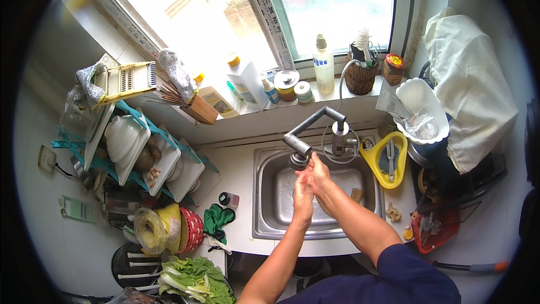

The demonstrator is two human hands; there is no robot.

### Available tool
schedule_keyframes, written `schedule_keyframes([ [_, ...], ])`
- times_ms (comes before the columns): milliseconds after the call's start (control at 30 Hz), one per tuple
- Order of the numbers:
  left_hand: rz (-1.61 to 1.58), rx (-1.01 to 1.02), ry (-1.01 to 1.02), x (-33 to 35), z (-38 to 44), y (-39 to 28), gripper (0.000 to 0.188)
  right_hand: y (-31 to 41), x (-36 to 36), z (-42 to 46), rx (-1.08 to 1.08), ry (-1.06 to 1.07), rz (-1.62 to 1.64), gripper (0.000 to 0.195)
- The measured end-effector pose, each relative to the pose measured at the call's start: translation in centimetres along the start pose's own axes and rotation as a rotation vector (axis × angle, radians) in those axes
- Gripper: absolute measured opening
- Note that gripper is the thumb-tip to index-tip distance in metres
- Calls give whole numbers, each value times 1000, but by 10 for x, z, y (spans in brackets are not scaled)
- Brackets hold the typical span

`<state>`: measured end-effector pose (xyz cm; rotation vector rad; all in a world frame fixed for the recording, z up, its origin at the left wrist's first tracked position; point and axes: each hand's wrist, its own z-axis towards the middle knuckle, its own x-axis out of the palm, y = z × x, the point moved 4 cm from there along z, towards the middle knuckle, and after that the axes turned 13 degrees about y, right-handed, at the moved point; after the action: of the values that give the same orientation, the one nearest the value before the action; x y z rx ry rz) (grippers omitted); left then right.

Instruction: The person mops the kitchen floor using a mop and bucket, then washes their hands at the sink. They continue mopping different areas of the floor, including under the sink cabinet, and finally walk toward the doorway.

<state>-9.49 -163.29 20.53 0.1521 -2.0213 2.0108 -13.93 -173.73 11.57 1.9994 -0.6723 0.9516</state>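
Observation:
Both hands are together over the stainless steel sink (278, 211), just under the spout of a jointed metal faucet (301, 145). My left hand (303, 198) is upright with its fingers against my right hand (319, 176). My right hand touches the left one, and its fingertips are close to the faucet head. Nothing shows in either hand, but the overlapping fingers hide the palms. A small brownish sponge-like piece (356, 195) lies in the right part of the basin. Whether water is running is hard to tell.
A yellow corner strainer (398, 177) holding a peeler-like tool stands right of the sink. At left are a teal dish rack (139, 124), a small jar (229, 199), a green cloth (217, 219) and leafy lettuce (198, 276). Bottles, including a clear one (323, 67), line the windowsill. A red basket (436, 228) sits right.

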Motion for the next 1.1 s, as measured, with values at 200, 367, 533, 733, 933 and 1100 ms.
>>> schedule_keyframes([
  [200,-241,41,-323,-32,16,-6,45,-1,41,-34,21,145,248,23],
  [367,-767,-165,299,-80,44,42,39,1,54,-48,141,339,-126,27],
  [533,-613,-255,-196,-19,45,37,43,30,38,-60,-551,103,-1085,31],
  [733,-585,-355,-92,3,36,23,38,67,-32,-59,-532,-289,-1025,36],
  [933,-520,-261,-50,-22,46,13,15,125,-77,-50,-172,-410,-413,37],
  [1100,-540,-262,-2,-24,45,16,18,136,-97,-45,-63,-515,-534,35],
])
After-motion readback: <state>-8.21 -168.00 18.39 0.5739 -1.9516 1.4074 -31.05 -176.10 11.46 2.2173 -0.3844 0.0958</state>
